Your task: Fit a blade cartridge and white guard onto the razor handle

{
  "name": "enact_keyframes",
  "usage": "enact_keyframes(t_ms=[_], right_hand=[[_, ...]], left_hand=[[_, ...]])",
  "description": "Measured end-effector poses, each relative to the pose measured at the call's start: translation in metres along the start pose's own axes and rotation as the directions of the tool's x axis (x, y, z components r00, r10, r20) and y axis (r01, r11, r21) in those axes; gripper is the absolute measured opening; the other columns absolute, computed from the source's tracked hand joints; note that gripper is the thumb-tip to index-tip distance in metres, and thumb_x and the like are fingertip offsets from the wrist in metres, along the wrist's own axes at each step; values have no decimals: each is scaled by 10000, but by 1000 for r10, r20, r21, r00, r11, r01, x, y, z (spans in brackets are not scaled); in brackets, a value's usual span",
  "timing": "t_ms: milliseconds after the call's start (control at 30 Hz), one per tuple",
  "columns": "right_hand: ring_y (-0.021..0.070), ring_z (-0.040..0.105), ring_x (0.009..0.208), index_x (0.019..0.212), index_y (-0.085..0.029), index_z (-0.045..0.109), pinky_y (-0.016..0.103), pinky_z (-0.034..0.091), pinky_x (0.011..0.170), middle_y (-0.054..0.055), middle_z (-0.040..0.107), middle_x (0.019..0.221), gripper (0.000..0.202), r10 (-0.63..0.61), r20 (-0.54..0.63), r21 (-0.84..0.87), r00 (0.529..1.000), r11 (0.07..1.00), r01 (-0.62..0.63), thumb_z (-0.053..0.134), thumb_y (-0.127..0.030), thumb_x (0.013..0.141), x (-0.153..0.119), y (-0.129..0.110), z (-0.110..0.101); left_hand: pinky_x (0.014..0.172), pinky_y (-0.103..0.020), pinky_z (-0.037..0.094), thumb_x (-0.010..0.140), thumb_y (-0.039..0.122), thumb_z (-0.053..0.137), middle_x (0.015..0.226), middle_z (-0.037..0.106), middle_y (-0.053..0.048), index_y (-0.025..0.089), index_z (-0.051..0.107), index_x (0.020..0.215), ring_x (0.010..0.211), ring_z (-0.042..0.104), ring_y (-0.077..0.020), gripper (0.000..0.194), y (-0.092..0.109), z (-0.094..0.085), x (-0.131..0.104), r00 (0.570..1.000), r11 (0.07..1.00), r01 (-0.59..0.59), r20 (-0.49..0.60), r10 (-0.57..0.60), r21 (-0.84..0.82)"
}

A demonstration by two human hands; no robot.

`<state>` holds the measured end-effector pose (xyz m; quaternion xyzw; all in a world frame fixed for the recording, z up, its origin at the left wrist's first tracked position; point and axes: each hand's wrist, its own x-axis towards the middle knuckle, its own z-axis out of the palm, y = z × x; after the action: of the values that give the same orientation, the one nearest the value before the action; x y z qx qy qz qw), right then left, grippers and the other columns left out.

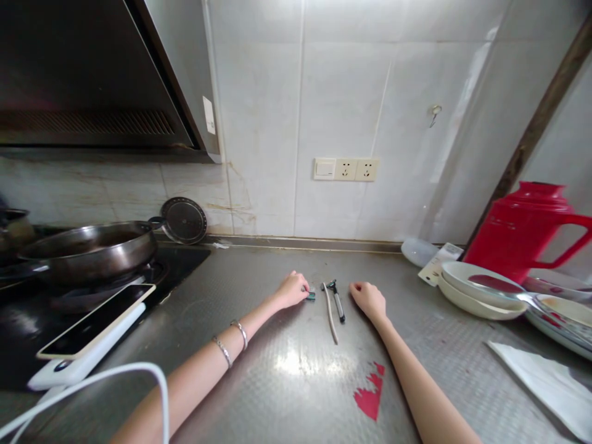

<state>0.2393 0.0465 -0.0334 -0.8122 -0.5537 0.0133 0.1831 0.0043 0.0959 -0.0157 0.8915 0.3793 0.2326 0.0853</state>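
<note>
My left hand [292,290], with two silver bangles on its wrist, rests on the metal counter. Its fingers pinch a small dark green piece [311,296], too small to name. To the right of that piece lies a short pale cord or stick [330,314]. Beside it is a black and silver razor [339,303], its head toward the wall. My right hand [370,300] lies just right of the razor, apart from it, fingers curled closed with nothing showing in them. A jagged red paper scrap [370,398] lies closer to me, between my forearms.
On the left, a steel pan [92,250] sits on the black stove, with a phone [99,320] and a white cable [134,368] nearer. Stacked bowls [476,299], a red thermos [520,231] and a white sheet [546,382] occupy the right. Wall sockets [356,169] are ahead.
</note>
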Motion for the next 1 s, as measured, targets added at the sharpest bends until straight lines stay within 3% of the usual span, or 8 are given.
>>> enact_keyframes(t_ms=[167,300,433,533,633,733,900,1000], right_hand=[[199,621,786,764,-202,688,219,379,580,102,672,800,411,20,15,29,1000,999,-21,342,-412,832,1,1,0],[181,611,766,780,-199,674,213,348,548,84,669,812,463,48,2,111,999,993,-48,297,-456,858,4,3,-1],[141,577,706,794,-204,639,206,290,524,60,658,806,416,21,-103,133,994,991,-7,308,-444,873,-1,-6,-8],[122,543,658,752,-203,606,214,238,510,39,645,776,365,-110,-194,93,975,987,130,341,-425,870,-12,-27,-15],[113,520,636,724,-206,581,212,225,507,14,629,730,339,-254,-265,141,930,944,298,348,-406,866,-25,-53,-21],[107,504,607,725,-207,574,197,258,517,1,610,679,339,-310,-287,281,907,877,389,340,-408,865,-37,-74,-23],[108,510,588,725,-192,588,187,329,561,6,603,639,334,-359,-263,452,895,774,444,362,-403,849,-48,-92,-20],[121,528,604,761,-187,610,202,368,592,17,619,667,300,-404,-252,493,879,728,476,398,-386,833,-51,-96,-19]], left_hand=[[759,-313,411,663,171,582,755,680,-54,186,710,652,788,571,-202,130,-3,2,4,999,998,42,-9,-42,-53],[721,-280,440,670,186,575,718,686,-40,156,704,685,721,595,-164,134,-5,-2,6,987,950,133,-51,-153,-281],[685,-268,460,645,199,625,693,688,-51,117,688,704,680,614,-156,119,-4,-13,2,954,772,238,-7,-300,-590],[687,-269,458,648,189,652,699,689,-58,105,679,830,666,616,-140,202,-1,-25,-6,924,602,295,60,-378,-742],[645,-252,445,658,191,671,722,689,-57,114,658,949,654,609,-122,302,2,-34,-16,904,470,350,160,-397,-810],[626,-239,435,646,210,693,739,689,-60,119,677,896,671,607,-121,266,4,-37,-23,888,356,384,235,-396,-852],[636,-236,443,652,196,686,734,688,-65,110,677,794,661,611,-114,166,5,-32,-28,849,173,336,218,-482,-926],[662,-242,454,664,191,666,738,691,-71,109,665,736,672,621,-121,109,6,-29,-28,846,134,291,189,-498,-947]])
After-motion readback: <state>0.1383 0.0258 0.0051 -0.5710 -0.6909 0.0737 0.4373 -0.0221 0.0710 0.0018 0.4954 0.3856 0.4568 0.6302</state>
